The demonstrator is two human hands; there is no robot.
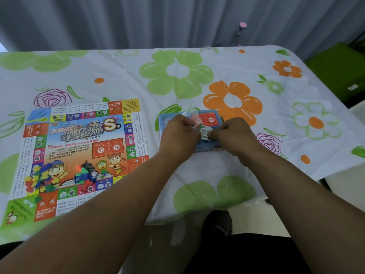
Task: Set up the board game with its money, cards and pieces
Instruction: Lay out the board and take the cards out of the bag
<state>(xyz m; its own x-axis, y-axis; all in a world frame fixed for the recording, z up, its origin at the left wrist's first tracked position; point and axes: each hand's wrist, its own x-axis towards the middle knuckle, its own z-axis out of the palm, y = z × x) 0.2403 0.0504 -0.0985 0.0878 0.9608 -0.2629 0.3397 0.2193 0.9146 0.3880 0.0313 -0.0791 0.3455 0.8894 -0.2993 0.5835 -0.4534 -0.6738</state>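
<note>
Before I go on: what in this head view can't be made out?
Blue box contents: mostly hidden by left hand and right hand.
Printed item both hands pinch: too covered by fingers to identify.
Game board small print: blurred, too small.
Coloured pieces on it: heaped, uncountable.

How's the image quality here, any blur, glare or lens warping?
Head view: soft even light, no glare; the wide lens bows the tablecloth edge; the board print smears; the packet pinched by left hand and right hand over the blue box is blurry.

The flowered table (217, 62) carries a game board (79, 153) and blue box (207, 149).
</note>
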